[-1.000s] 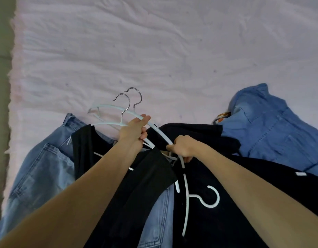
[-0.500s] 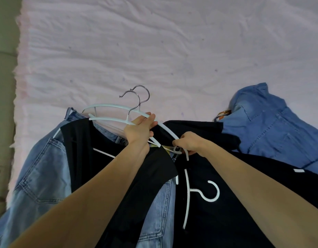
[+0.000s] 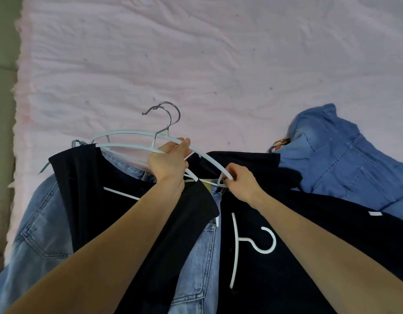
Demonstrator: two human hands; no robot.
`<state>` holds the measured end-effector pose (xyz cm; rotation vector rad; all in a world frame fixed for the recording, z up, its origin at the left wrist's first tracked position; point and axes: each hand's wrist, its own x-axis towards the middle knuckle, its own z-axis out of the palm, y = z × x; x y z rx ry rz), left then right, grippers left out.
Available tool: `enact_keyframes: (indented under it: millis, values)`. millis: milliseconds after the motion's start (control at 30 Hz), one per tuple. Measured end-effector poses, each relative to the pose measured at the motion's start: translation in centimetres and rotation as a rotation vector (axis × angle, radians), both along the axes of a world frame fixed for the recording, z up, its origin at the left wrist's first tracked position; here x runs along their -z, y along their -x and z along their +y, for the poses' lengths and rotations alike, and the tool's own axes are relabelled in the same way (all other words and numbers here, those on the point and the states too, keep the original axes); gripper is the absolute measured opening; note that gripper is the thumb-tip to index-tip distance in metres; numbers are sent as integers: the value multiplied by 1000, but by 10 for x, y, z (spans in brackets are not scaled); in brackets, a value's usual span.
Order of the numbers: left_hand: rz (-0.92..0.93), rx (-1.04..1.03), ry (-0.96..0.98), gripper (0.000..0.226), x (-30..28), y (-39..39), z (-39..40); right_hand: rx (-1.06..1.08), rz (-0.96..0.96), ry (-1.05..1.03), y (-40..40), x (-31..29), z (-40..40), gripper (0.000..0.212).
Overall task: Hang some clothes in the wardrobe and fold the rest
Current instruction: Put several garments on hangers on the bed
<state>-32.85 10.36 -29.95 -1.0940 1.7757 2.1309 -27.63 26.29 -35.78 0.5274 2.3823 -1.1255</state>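
Barely started: left hand [image 3: 167, 163] gripping two metal-hook hangers [image 3: 137, 138], right hand [image 3: 242, 183] pinching one hanger's end, black garment [image 3: 100, 191] half on, jeans [image 3: 37, 225] unfolded at bed [image 3: 196, 53] near edge.

Both hands [image 3: 171, 163] grip white hangers [image 3: 128, 132] over clothes [image 3: 87, 177].

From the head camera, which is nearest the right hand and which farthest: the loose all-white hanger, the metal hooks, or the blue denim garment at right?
From the right hand:
1. Loose all-white hanger, just below it on black cloth.
2. Metal hooks, up and left.
3. Blue denim garment, far right.
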Motion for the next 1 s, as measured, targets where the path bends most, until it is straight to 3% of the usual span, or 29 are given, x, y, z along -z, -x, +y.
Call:
enact_keyframes:
  millis: [100,233,433,700,833,1000]
  values:
    - [10,-19,-2,11,-4,1,-1,-14,51,-30,0,-4,-3,16]
    - [-1,-28,-13,11,-7,-2,-5,-90,-19,5,2,-9,1,17]
    - [10,-53,2,13,-7,-5,-13,52,-121,233,-3,-12,-7,31]
    - [27,-80,-15,14,-15,-2,-13,204,36,172,-14,-19,-14,29]
    - [34,-98,-30,13,-16,3,-12,117,38,278,-22,-26,-9,29]
    - [45,-111,-76,11,-18,-4,-9,-13,120,81,-21,-24,-9,28]
